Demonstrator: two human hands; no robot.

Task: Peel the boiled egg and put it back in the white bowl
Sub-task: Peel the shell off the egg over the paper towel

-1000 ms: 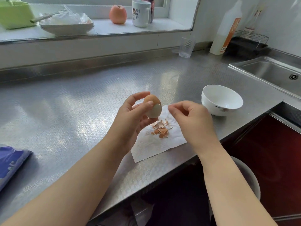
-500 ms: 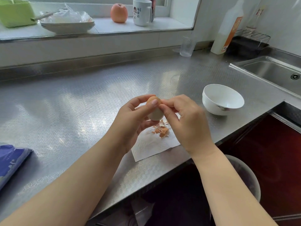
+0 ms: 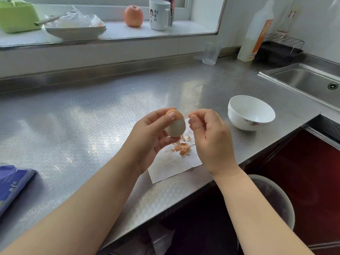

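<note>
— Half the egg (image 3: 175,126) is bare now: white below, brown shell left on the cap.

— Who's got it?

— Her left hand (image 3: 150,138), fingers curled round it, thumb pressed on the shelled top. It's held up off the desk (image 3: 88,116), right above the paper napkin (image 3: 171,166).

— And the other hand?

— Right hand (image 3: 209,137) sits just beside the egg, on the bowl side, not touching it. Thumb and forefinger are pinched together; whether there's a sliver of shell between them, I can't tell.

— Where do the peelings go?

— Shell bits (image 3: 182,146) lie in a little heap on the napkin, straight under the egg.

— The white bowl (image 3: 251,112)?

— On the desk, off beyond the right hand from the egg, well apart.
</note>
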